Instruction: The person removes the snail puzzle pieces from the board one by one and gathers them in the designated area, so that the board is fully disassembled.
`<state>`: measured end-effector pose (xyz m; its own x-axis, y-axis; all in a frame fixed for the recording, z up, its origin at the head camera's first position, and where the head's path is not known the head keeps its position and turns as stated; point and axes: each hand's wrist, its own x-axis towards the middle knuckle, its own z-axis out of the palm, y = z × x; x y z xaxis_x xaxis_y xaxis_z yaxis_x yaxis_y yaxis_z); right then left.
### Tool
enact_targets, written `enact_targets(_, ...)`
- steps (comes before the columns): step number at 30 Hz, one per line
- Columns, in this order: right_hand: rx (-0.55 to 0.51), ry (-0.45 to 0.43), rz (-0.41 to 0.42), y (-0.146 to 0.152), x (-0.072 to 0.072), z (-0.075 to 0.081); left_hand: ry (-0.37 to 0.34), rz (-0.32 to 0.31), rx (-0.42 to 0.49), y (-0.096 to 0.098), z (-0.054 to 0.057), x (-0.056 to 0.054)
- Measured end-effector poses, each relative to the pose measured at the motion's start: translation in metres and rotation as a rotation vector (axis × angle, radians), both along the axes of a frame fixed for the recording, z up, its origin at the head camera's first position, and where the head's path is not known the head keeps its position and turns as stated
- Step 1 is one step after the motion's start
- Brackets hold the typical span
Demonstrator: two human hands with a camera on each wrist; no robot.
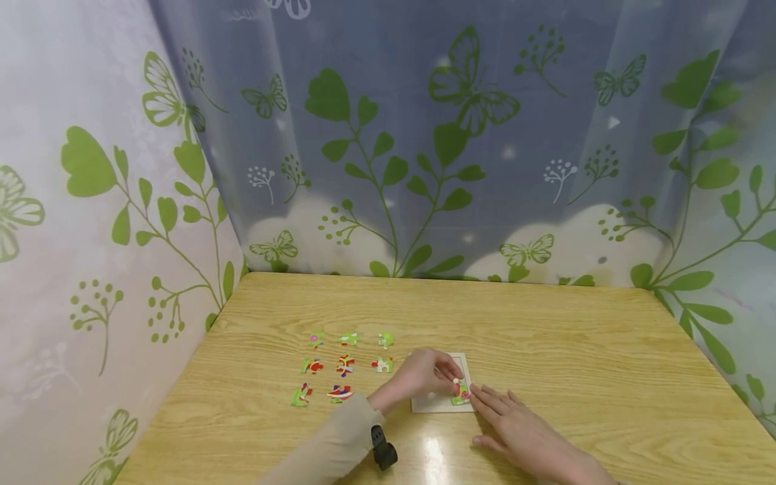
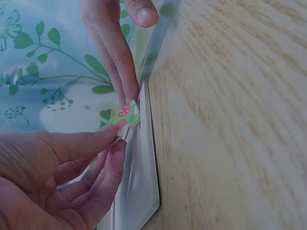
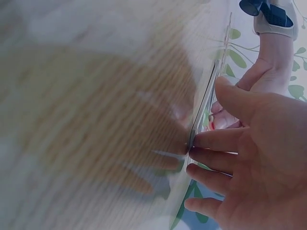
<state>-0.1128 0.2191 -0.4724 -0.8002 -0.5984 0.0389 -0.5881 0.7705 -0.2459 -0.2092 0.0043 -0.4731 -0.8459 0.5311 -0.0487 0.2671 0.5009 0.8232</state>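
A green puzzle piece (image 2: 125, 115) with a red, white-spotted mushroom is pinched between the thumb and fingers of my left hand (image 1: 422, 372). It sits over the near right corner of a shallow white puzzle tray (image 1: 429, 403). The left hand covers much of the tray's far part in the head view. My right hand (image 1: 515, 424) lies with its fingers extended, fingertips right at the tray's right edge. In the right wrist view the right fingers (image 3: 218, 141) are straight and spread, touching the tray's rim.
Several loose puzzle pieces (image 1: 345, 365) lie in rows on the wooden table (image 1: 582, 350), left of the tray. A black watch (image 1: 383, 450) is strapped over the left sleeve. Curtains printed with leaves and butterflies (image 1: 388, 135) hang along the table's back and sides.
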Motion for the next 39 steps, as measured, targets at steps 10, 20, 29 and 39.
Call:
enact_targets(10,0.036,0.038,-0.004,-0.002,0.001,-0.001,0.047,0.023,-0.045,-0.012,0.008,-0.009)
enact_targets(20,0.036,0.029,-0.011,-0.002,0.001,-0.002,-0.025,0.041,0.064,-0.043,0.013,-0.014)
enact_targets(29,0.037,0.060,-0.004,-0.003,0.002,-0.002,-0.012,0.056,0.043,-0.076,0.016,-0.015)
enact_targets(39,0.031,-0.004,-0.012,-0.003,0.002,0.001,-0.071,0.050,0.041,-0.113,0.012,-0.010)
